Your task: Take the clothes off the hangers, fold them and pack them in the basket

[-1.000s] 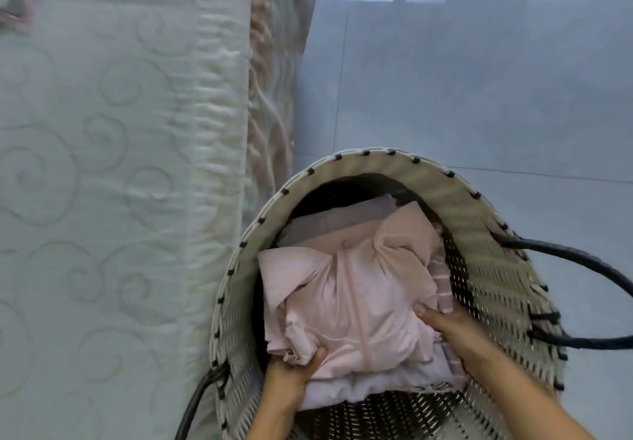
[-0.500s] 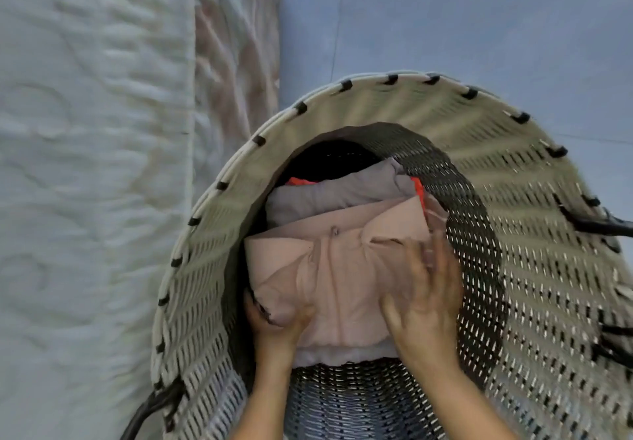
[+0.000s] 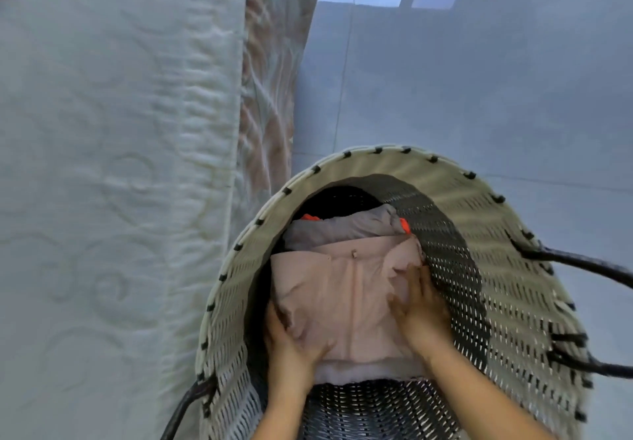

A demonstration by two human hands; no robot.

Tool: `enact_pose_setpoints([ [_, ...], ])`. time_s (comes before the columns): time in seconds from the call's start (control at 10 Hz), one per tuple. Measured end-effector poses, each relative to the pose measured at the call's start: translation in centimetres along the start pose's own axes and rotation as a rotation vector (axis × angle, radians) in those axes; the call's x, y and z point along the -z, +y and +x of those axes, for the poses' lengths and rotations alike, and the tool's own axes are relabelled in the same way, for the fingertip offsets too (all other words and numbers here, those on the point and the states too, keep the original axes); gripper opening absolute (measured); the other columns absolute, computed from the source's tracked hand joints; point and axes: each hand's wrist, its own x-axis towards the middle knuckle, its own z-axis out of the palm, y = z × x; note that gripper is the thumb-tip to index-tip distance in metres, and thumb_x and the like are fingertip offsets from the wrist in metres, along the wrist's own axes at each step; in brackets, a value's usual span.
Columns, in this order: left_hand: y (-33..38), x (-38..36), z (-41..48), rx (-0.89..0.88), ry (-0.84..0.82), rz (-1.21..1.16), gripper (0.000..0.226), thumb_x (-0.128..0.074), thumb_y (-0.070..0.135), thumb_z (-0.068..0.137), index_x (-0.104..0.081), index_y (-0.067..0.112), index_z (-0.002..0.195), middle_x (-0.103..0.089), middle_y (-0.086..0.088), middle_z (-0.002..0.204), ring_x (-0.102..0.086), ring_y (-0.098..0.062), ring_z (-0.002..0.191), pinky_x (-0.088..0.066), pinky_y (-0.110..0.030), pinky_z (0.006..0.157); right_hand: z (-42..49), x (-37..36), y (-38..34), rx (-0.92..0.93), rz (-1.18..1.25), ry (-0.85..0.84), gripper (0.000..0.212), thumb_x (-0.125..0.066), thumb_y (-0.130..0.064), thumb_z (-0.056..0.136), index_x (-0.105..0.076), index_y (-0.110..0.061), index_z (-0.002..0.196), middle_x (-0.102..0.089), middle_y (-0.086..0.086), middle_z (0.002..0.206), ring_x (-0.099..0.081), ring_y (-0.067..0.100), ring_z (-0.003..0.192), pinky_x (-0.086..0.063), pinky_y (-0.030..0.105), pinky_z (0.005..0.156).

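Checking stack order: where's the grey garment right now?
Head view: the grey garment lies inside the basket at its far side, partly under the pink shirt, with orange bits at its far corners.

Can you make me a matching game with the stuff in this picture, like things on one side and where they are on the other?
Things:
1. pink shirt
2. grey garment
3. basket
4. quilted bed cover

Places:
A. standing on the tiled floor
B. left of the basket
C. on top of the pile, under both hands
D. under the pink shirt, peeking out at the far side

Pairs: 1-C, 2-D, 3-A, 4-B

The left hand and right hand both lie on the pink shirt.
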Motion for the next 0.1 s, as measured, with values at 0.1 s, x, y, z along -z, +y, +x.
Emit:
enact_pose_setpoints([
  [0.1,3.72,2.83,-4.62,-0.089,-0.042,-0.05,0.105,-0.088,0.01,0.055,-0.027,0.015,0.141,-0.038,-0.006,0.136,-0.05,-0.012,0.113,-0.04,-0.03,0.097,-5.97,3.0,0.17,0.081,0.248,0.018,0.055,-0.047,-0.03,0.095,-0.03,-0.012,0.144,-0.029,0.013,0.15,-0.031,0.027,0.137,-0.028,0.038,0.112],
])
